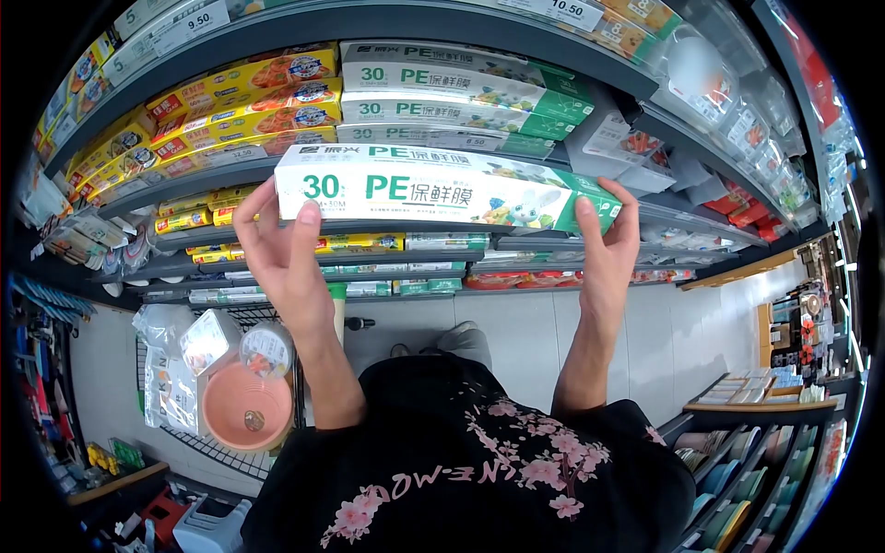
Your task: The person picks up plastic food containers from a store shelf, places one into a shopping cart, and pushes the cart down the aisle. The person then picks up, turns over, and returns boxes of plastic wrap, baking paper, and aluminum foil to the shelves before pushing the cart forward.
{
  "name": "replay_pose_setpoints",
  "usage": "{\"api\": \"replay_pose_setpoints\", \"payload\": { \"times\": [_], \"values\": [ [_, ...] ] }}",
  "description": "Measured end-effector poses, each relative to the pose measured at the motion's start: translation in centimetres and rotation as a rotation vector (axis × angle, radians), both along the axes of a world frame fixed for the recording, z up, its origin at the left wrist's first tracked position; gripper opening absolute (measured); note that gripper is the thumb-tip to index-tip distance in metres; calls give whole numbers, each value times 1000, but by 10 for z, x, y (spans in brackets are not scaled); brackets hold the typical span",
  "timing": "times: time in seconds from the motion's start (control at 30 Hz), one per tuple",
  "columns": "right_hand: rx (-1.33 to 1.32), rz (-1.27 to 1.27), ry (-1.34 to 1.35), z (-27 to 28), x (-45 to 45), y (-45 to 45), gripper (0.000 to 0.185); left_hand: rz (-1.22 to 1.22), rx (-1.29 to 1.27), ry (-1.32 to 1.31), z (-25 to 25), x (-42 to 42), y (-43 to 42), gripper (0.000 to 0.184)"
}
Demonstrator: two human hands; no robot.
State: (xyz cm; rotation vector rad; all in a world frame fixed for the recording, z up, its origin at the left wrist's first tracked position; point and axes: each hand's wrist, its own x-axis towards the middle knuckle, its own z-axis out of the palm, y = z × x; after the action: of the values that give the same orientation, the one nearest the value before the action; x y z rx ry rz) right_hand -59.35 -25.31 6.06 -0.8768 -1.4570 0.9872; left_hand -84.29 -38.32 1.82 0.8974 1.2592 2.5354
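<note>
A long white and green box of PE cling film (433,189) is held level in front of the shelves, its printed front facing me. My left hand (290,244) grips its left end, the thumb on the front face. My right hand (608,230) holds the green right end, thumb likewise on the front and fingers behind. Just beyond it, matching cling film boxes (442,78) are stacked on the shelf. Yellow boxes (249,111) lie in rows to their left.
A wire shopping cart (217,452) stands at lower left with a pink basin (247,405), clear plastic containers (210,341) and a white packet (173,392). Shelf edges (369,18) curve across the front. Racks of dishes (737,479) are at lower right.
</note>
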Motion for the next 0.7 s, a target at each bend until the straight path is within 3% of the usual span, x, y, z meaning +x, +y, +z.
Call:
{"api": "replay_pose_setpoints", "payload": {
  "times": [0.43, 0.57, 0.63, 0.7],
  "values": [
    [-3, -13, 102, -9, -14, 17, 27, -71, 47, 27, 0, -2, 8, 40],
    [149, -76, 68, -6, -25, 46, 44, -60, 20, 71, 4, -8, 40, 45],
    [220, -111, 7, -6, -28, 64, 54, 24, -48, 264, 2, -19, 63, 50],
    [402, -299, -271, -3, -32, 79, 69, 62, -118, 317, 9, -21, 73, 53]
  ]
}}
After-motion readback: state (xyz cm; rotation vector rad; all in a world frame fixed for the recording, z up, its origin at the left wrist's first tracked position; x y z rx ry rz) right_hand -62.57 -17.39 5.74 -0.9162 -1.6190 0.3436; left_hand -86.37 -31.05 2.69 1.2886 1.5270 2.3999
